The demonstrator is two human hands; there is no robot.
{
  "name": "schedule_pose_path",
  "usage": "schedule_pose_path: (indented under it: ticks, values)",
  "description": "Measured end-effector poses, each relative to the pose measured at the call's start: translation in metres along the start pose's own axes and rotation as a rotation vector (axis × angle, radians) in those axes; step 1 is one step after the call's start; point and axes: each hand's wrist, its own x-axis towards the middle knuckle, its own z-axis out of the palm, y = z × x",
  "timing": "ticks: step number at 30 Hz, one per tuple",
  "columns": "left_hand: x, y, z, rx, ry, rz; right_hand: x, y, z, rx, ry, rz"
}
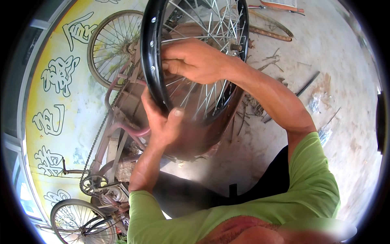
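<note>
Head view: left hand clasps the lower left edge of the black rim, thumb inward, presumably to steady it.
Right hand: inside the rim, fingers curled at its inner face; whether they pinch anything cannot be told.
Rim position: raised between both hands, apparently so the spokes remain reachable.
Backing: reddish-brown surface beneath; contact unclear.
Left side: pink frame, beside the painted panel.
Right floor: thin sticks, well clear of the left hand.
</note>
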Motion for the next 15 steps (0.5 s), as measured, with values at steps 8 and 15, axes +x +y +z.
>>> schedule_pose_path:
  ticks: [8, 15]
  values:
    - [0.001, 0.004, 0.008, -0.013, 0.060, -0.051, -0.008, 0.003, 0.016, 0.090, 0.249, -0.027]
    - [0.001, 0.006, 0.014, 0.021, 0.139, -0.047, 0.000, 0.010, 0.008, 0.018, 0.061, -0.046]
